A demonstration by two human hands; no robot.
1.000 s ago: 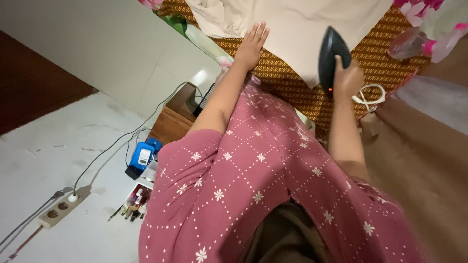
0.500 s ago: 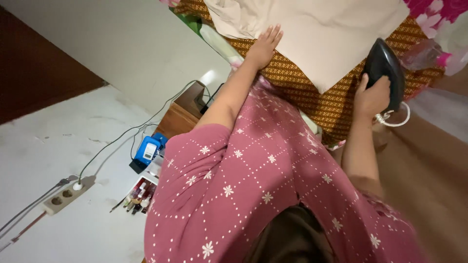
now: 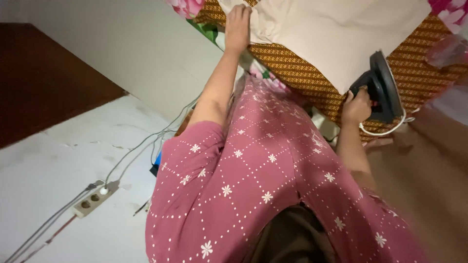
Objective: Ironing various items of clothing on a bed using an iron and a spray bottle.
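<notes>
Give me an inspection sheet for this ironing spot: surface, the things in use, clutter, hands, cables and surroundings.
Surface: brown patterned batik cloth spread as the ironing base.
Things in use: cream fabric sheet lying flat; dark electric iron tipped up at the fabric's edge.
Clutter: pink translucent plastic item at the right edge, blurred.
Hands: left hand on the fabric's bunched corner; right hand has its grip on the iron.
Cables: white iron cord looped below the iron; beige power strip with leads on the floor.
Surroundings: white floor, pink floral bedding.
</notes>
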